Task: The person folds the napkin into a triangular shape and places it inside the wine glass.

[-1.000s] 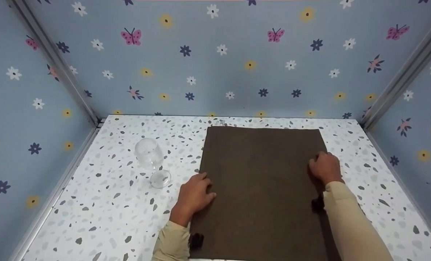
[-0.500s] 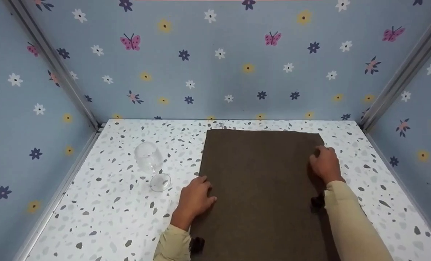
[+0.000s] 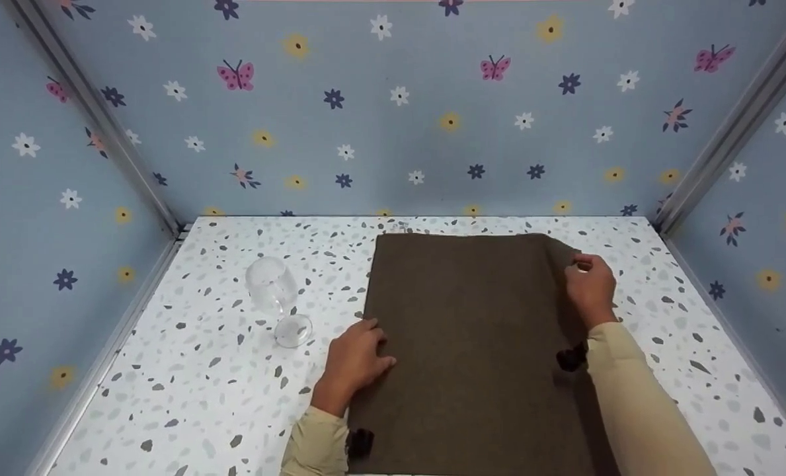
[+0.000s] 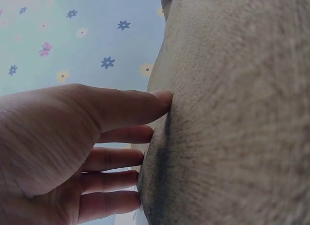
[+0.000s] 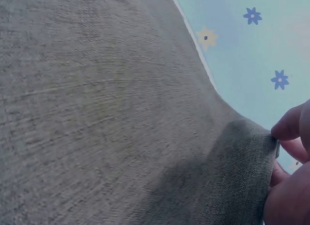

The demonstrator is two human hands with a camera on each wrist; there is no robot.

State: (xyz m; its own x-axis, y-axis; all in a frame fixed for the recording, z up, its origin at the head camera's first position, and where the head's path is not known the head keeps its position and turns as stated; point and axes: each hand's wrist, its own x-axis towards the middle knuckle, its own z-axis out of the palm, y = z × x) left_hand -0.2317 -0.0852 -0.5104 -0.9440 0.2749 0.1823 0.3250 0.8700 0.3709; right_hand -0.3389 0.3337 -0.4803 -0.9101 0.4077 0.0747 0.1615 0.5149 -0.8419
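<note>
A brown cloth [image 3: 465, 344] lies spread on the speckled tabletop, its far right corner lifted and creased. With thumb and fingers my right hand [image 3: 591, 284] pinches that corner; the right wrist view shows the cloth's edge [image 5: 264, 137] between the fingertips. My left hand [image 3: 355, 357] rests at the cloth's left edge. In the left wrist view, its thumb [image 4: 140, 106] touches the cloth's surface while the other fingers lie fairly straight against the edge. A clear stemmed glass [image 3: 270, 284] lies on its side, left of the cloth and apart from both hands.
The speckled white tabletop [image 3: 201, 370] runs up to a blue flowered back wall [image 3: 393, 119]. Side walls with metal corner rails [image 3: 102, 119] stand at left and right. Small dark wrist-worn pieces [image 3: 359, 443] hang beneath both sleeves.
My right hand has moved slightly away from me along the cloth's right edge and now raises the far right corner, which lay flat before. My left hand and the glass have stayed in place.
</note>
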